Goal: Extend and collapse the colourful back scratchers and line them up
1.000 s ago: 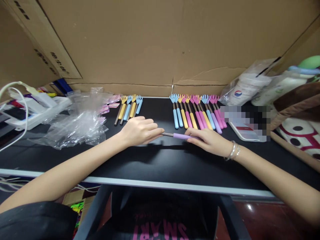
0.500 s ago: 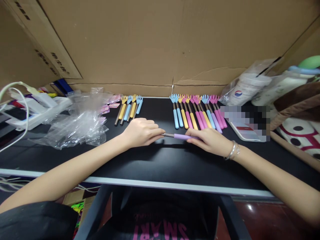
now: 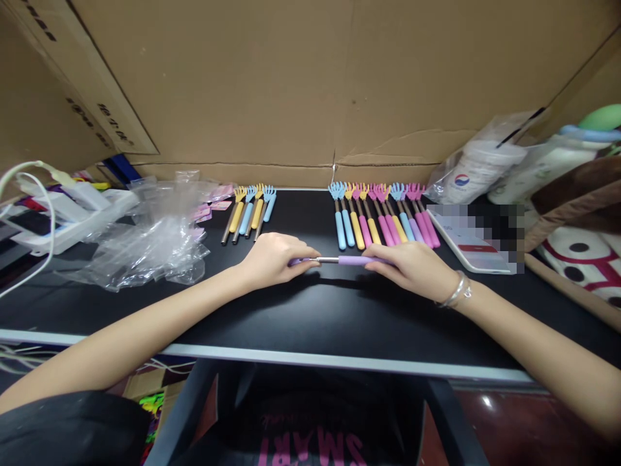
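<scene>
The left hand (image 3: 276, 260) pinches 1 purple back scratcher (image 3: 347, 260) near its head; the right hand (image 3: 414, 266) grips its handle (image 3: 356, 261), fingers closed, above the table (image 3: 330, 320).

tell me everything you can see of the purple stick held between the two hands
The stick has a smooth purple grip and a shiny, metal-looking rod; more purple shows at its other end, mostly hidden by fingers. It lies roughly level, crosswise over the black table, seemingly raised, with a shadow below. The left hand pinches the rod end, and the right hand holds the grip, hiding its tip.
</scene>
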